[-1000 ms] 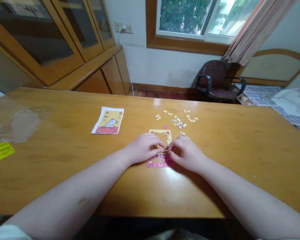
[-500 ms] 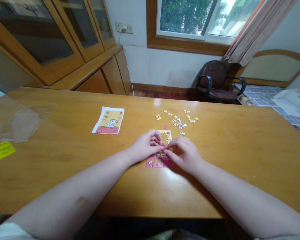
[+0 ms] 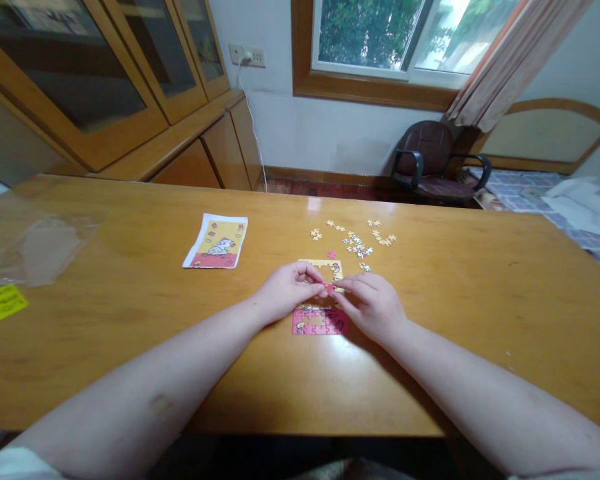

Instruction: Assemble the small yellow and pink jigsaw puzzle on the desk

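Note:
A small pink puzzle piece (image 3: 329, 288) is pinched between the fingertips of both hands, above the partly assembled jigsaw puzzle (image 3: 313, 329). My left hand (image 3: 291, 288) is closed on the piece's left side. From the right, my right hand (image 3: 373, 303) grips it with thumb and forefinger. The puzzle has a yellow upper border and a pink lower part, with wood showing through gaps in its middle and lower area. Both hands cover parts of its sides. One loose pink puzzle piece (image 3: 332, 255) lies just beyond the puzzle's top edge.
Loose white and yellow puzzle pieces (image 3: 359, 248) are scattered past the puzzle. A picture card (image 3: 217, 243) with a white animal lies to the left. A clear plastic bag (image 3: 50, 250) and a yellow label (image 3: 3, 305) are at the table's far left. An armchair (image 3: 427, 160) stands beyond the table.
The pink piece has turned and shows more plainly between the fingertips. My left fingers have straightened slightly, uncovering more of the puzzle's lower part.

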Demonstrator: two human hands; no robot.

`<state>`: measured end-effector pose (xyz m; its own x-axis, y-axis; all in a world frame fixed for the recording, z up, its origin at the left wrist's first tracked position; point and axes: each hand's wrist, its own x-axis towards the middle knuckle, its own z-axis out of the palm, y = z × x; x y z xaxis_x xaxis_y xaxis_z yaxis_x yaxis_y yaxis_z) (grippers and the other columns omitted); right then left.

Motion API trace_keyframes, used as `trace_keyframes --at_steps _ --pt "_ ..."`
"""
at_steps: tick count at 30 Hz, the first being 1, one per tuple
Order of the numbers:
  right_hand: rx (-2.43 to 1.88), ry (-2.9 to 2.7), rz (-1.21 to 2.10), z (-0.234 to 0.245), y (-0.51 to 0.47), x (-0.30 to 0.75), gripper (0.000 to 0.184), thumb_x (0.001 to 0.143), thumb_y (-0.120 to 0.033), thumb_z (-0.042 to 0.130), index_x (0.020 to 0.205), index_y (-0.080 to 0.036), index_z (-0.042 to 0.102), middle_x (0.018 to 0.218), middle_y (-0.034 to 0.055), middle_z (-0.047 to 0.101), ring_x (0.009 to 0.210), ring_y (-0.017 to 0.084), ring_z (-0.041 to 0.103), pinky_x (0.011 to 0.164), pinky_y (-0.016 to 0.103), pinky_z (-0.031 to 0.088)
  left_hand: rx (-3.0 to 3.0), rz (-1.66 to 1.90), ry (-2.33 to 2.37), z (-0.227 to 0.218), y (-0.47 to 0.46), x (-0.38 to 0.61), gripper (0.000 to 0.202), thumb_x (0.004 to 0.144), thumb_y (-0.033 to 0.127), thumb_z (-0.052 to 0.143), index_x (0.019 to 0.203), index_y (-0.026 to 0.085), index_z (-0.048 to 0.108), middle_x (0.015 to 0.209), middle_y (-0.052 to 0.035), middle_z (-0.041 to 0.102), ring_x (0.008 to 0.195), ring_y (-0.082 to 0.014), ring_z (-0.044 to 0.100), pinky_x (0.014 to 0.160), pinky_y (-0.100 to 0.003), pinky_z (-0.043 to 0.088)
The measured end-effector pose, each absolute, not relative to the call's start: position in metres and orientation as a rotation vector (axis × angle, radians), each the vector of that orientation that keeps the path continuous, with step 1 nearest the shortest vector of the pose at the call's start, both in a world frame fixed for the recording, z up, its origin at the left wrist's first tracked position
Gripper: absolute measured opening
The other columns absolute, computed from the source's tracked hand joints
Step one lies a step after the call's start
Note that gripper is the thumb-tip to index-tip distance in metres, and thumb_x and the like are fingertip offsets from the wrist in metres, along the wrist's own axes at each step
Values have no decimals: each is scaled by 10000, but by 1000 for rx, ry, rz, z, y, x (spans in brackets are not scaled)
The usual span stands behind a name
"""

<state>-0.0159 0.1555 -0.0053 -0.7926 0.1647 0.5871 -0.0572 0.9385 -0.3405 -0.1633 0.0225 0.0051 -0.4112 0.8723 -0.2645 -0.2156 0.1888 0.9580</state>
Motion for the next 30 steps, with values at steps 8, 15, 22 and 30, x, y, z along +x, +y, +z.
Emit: trace_keyframes --at_steps 8,15,22,30 --pt "20 -2420 444 -7 159 -15 95 857 -210 617 907 -185 694 844 57 734 719 152 648 674 291 510 631 1392 1492 6 22 -163 237 683 211 759 780 137 556 716 -38 695 716 -138 680 734 -276 514" --pt "25 -2424 512 -6 156 -13 95 856 -211 608 885 -193 697 818 53 721 717 146 639 680 285 513 743 1337 1544 6 19 -168 235 711 266 723 834 143 565 737 -21 662 705 -130 645 705 -276 499" --pt "52 -2613 690 -6 139 -12 130 859 -245 610 810 -192 718 722 37 674 668 134 595 640 256 477 1577 896 1922 14 8 -202 105 779 273 623 809 179 660 749 -1 616 672 -116 540 637 -243 417" --pt "95 -2764 623 -9 130 -14 119 835 -237 630 763 -195 714 713 37 654 671 142 573 646 265 442 1935 458 1679 27 4 -199 103 730 304 730 800 228 733 708 20 611 638 -97 532 570 -198 354"
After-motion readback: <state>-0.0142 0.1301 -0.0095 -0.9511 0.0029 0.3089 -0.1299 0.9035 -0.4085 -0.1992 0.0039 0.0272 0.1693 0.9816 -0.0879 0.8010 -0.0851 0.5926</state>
